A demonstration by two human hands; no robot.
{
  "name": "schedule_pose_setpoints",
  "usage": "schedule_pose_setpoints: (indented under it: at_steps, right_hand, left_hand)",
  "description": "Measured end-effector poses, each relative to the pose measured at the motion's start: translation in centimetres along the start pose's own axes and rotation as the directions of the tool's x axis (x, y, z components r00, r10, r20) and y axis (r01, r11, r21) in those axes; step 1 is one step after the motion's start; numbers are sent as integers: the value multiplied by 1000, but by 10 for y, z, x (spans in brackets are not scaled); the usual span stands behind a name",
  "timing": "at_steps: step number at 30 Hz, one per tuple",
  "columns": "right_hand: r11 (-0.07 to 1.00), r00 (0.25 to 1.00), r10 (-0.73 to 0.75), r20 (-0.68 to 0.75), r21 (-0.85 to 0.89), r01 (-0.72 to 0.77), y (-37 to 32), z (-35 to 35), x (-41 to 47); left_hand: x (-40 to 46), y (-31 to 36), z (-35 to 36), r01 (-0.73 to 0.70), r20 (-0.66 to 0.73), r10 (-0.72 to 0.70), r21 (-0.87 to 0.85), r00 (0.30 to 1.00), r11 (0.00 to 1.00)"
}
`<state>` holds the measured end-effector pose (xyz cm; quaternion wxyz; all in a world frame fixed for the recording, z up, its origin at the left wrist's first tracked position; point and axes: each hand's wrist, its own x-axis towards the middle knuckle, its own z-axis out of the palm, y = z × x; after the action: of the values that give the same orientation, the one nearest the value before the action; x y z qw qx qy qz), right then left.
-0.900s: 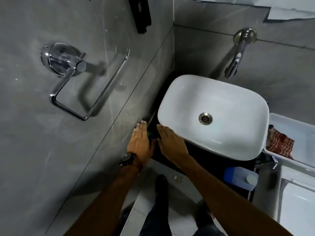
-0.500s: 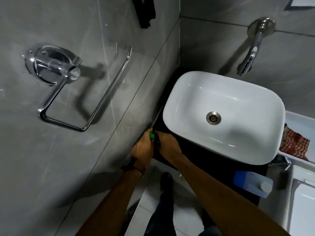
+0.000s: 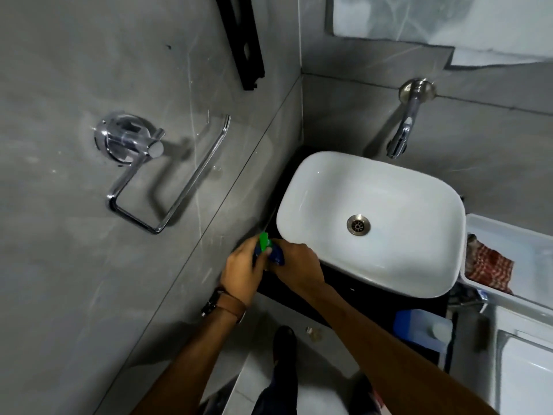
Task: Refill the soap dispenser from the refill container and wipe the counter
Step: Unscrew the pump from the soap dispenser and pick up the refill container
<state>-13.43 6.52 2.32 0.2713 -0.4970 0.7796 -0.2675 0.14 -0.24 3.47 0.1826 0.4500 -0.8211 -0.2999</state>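
Both hands clamp the soap dispenser: left hand (image 3: pixel 241 269) on its green pump (image 3: pixel 264 241), right hand (image 3: pixel 296 263) on the blue body (image 3: pixel 276 255). Likely opening it; next, fetch the refill container (image 3: pixel 422 329), well beyond the right hand.

White basin (image 3: pixel 419 187), red-checked cloth (image 3: pixel 487 269), green pump (image 3: pixel 264 241) on a seemingly blue dispenser (image 3: pixel 276 257), grey marbled wall (image 3: pixel 59 265).
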Motion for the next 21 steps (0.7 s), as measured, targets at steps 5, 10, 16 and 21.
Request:
schedule_pose_setpoints:
  at_steps: [5, 10, 16, 21]
  right_hand:
    - [982, 985, -114, -128, 136, 131, -11, -71, -9]
    - [951, 945, -223, -240, 158, 264, -16, -144, -14]
    - [932, 873, -275, -403, 112, 345, -23, -229, -28]
    - [928, 795, -300, -527, 31, 371, -24, -288, -50]
  left_hand:
    - [14, 66, -28, -68, -121, 48, -166, 991, 984]
    - [35, 139, -44, -131, -152, 70, -440, 986, 889]
    - [50, 212, -46, -315, -154, 277, -541, 949, 780]
    - [55, 258, -49, -419, -223, 357, -548, 907, 724]
